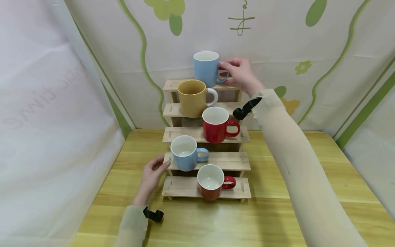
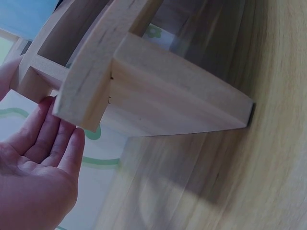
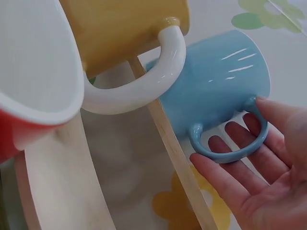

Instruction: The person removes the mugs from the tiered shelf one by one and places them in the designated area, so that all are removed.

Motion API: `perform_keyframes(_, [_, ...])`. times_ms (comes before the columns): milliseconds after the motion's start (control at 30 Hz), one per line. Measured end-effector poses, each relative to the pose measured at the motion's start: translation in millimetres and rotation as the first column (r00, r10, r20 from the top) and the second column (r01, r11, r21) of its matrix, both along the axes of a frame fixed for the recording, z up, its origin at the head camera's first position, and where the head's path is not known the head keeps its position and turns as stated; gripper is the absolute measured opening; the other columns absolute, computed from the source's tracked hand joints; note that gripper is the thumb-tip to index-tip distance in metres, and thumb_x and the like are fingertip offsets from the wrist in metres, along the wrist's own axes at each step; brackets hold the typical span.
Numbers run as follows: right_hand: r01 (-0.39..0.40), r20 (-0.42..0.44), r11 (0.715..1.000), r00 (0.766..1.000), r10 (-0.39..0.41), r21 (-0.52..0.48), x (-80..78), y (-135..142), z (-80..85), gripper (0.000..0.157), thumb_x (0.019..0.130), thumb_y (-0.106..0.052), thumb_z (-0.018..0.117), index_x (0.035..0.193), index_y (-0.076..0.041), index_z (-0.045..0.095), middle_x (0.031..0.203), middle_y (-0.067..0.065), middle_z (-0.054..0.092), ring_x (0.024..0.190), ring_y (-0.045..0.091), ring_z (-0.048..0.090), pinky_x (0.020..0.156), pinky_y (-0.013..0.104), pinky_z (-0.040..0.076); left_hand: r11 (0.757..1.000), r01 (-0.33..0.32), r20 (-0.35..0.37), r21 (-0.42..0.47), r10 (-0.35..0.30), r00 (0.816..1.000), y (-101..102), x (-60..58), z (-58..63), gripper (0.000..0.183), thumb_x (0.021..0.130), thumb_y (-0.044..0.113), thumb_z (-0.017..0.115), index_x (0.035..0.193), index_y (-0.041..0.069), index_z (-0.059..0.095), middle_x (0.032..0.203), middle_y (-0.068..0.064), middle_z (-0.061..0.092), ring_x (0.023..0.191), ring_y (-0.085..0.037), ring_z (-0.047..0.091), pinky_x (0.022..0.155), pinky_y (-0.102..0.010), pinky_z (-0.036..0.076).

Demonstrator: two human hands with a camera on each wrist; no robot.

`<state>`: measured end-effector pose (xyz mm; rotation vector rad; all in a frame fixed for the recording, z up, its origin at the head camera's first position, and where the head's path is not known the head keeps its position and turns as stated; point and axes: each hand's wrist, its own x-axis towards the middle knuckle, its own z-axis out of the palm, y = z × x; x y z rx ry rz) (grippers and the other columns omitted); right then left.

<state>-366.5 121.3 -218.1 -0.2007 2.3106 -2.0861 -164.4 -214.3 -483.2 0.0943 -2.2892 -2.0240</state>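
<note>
On the top step of a tiered wooden rack (image 1: pixel 228 165) stands a light blue mug (image 1: pixel 206 70). My right hand (image 1: pixel 239 70) holds that mug by its handle; in the right wrist view the thumb touches the handle's upper end and the fingers (image 3: pixel 256 163) lie behind the loop. My left hand (image 1: pixel 153 173) grips the left end of the second step from the bottom, thumb above and fingers (image 2: pixel 67 146) beneath. A yellow mug (image 1: pixel 192 99) with a white handle sits one step below the top. Under it is a red mug (image 1: pixel 215 128).
Another light blue mug (image 1: pixel 184 154) stands near my left hand. On the bottom step is a red mug with a white inside (image 1: pixel 210 183). The rack rests on a wood-grain table (image 1: pixel 191 226), before a patterned white cloth (image 1: pixel 271 41).
</note>
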Motion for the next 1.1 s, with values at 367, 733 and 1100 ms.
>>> perform_keyframes(367, [0.005,-0.018,0.996,1.000,-0.007,-0.094,7.5,2.0,-6.0,0.037,0.094,-0.028,0.075,0.122,-0.003,0.071,0.128,0.015,0.064,0.117,0.029,0.063,0.087,0.041,0.057,1.000,-0.003,-0.014,0.024,0.003,1.000,-0.4,1.9,2.1,0.042,0.095,0.016,0.076,0.130,-0.002,0.064,0.126,-0.016,0.064,0.110,-0.019,0.061,0.090,-0.024,0.052])
perform_keyframes(733, [0.056,-0.068,0.995,0.996,-0.062,-0.086,18.3,2.5,-9.5,0.037,0.091,-0.033,0.077,0.117,-0.006,0.073,0.125,0.015,0.066,0.113,0.028,0.065,0.087,0.040,0.058,1.000,0.003,-0.014,0.016,-0.003,1.000,-0.7,1.8,3.2,0.042,0.094,0.017,0.076,0.130,-0.001,0.064,0.127,-0.016,0.063,0.111,-0.020,0.061,0.091,-0.024,0.052])
perform_keyframes(1100, [0.069,-0.103,0.990,0.991,-0.081,-0.121,28.1,27.8,-4.8,0.035,0.090,-0.031,0.078,0.114,-0.006,0.072,0.123,0.015,0.069,0.114,0.029,0.066,0.086,0.039,0.058,1.000,-0.001,-0.008,0.006,0.001,1.000,-0.4,1.0,1.7,0.043,0.095,0.018,0.076,0.131,-0.002,0.063,0.128,-0.017,0.063,0.113,-0.022,0.060,0.092,-0.024,0.051])
